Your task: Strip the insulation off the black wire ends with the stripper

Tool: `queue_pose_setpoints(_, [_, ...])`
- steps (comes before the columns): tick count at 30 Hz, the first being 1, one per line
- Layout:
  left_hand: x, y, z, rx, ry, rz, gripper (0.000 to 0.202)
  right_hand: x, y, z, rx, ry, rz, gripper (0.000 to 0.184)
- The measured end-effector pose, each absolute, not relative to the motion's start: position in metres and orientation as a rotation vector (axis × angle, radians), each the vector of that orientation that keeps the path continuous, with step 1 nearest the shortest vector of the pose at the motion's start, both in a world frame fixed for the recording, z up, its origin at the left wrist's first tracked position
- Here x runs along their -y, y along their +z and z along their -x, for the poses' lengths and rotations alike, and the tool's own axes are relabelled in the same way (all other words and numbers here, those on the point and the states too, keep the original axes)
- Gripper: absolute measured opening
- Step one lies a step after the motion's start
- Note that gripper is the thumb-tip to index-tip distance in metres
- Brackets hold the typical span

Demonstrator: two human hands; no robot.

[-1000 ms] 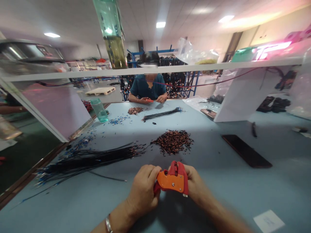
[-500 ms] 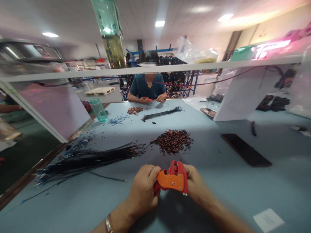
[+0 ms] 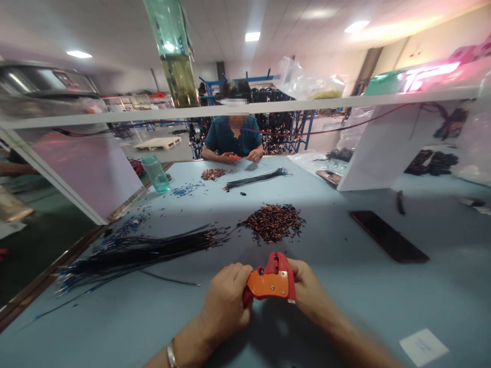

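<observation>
An orange-and-red wire stripper (image 3: 268, 285) is held up over the near part of the table. My left hand (image 3: 227, 294) is closed round its red handles. At the head of the tool, my right hand (image 3: 305, 281) is closed against its right side, with most fingertips hidden behind it. No wire can be made out between the jaws. Just beyond the tool lies a heap of short black-and-copper wire offcuts (image 3: 274, 223). Left of that heap, a bundle of black wires (image 3: 153, 250) has bare copper at one end and blue tips at the other.
A dark phone (image 3: 387, 236) and a white paper piece (image 3: 424, 347) lie at right. Blue bits (image 3: 130, 225) are scattered at left near a green bottle (image 3: 155, 174). A shelf (image 3: 268, 107) spans the table. Across it, a co-worker (image 3: 232, 135) holds a red tool.
Hardly anything differs. The wire stripper has shifted very slightly left and up in my hands, and both hands keep their grip.
</observation>
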State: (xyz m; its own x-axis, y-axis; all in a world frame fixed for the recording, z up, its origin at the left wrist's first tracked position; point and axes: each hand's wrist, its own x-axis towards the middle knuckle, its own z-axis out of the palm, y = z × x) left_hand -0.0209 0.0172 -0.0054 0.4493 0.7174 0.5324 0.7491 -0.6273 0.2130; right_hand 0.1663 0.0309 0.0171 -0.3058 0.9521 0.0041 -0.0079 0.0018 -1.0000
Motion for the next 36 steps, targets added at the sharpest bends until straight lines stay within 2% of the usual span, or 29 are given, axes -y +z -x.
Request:
queue_pose_setpoints(22, [-0.0160,-0.0081,0.0214,1.351,-0.888,2.636,0.007,-0.0324,0.0143,-0.1665,1.426,1.462,1.009,0.002])
queue_pose_setpoints(30, [-0.0164,-0.0066,0.0218,1.375,-0.870,2.649,0.014,-0.0316,0.0151,-0.1644,1.395,1.523,0.990,0.006])
queue_pose_setpoints(36, [-0.0207,-0.0025,0.0258,1.603,-1.000,2.733,0.013,-0.0355,0.0156,-0.1672,1.441,1.464,1.013,0.017])
